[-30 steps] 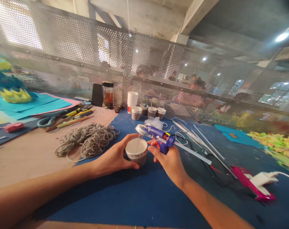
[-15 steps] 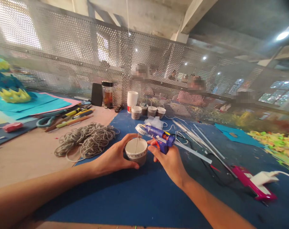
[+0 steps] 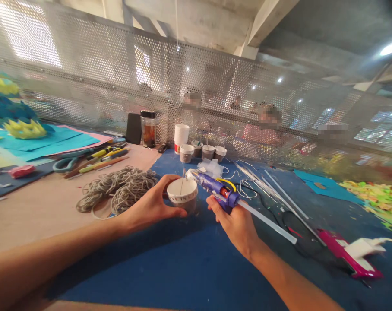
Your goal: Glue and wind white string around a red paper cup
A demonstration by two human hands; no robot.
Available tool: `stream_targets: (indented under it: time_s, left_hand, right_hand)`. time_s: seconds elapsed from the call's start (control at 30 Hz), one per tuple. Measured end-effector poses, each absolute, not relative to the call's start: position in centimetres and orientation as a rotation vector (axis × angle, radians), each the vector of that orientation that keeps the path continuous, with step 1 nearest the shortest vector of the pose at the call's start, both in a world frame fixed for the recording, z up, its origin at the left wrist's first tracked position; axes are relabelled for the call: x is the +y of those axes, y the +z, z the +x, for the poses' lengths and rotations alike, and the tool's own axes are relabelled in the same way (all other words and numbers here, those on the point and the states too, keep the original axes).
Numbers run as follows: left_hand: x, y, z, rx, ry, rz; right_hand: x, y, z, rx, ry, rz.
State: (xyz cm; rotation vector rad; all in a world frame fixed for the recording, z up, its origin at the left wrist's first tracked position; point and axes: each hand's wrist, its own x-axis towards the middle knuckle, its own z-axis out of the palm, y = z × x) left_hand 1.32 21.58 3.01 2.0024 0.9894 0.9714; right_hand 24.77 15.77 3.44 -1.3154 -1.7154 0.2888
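Blue glue gun [image 3: 217, 188] | right hand [image 3: 236, 224] wrapped round it | left hand [image 3: 150, 201] curled around white-rimmed cup [image 3: 185, 202], thumb in front

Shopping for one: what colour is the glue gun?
The glue gun is mostly purplish blue; see head view.

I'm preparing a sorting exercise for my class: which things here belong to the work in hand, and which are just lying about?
In use:
small cup, in the left hand
glue gun with glue stick, in the right hand

Seemingly lying about:
lidded jar
yellow crown
blue paper sheets
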Motion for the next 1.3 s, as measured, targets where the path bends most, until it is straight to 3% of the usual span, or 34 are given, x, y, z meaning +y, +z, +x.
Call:
stream_targets:
  time_s: [0.77,1.3]
  left_hand:
    - [22.0,4.1,0.6,0.973,0.939,1.959]
    - [22.2,4.0,0.5,1.009,0.924,1.972]
  right_hand:
    - [16.0,3.3,25.1,-1.872,0.023,-1.299]
    - [16.1,3.1,25.2,-1.896,0.027,-1.362]
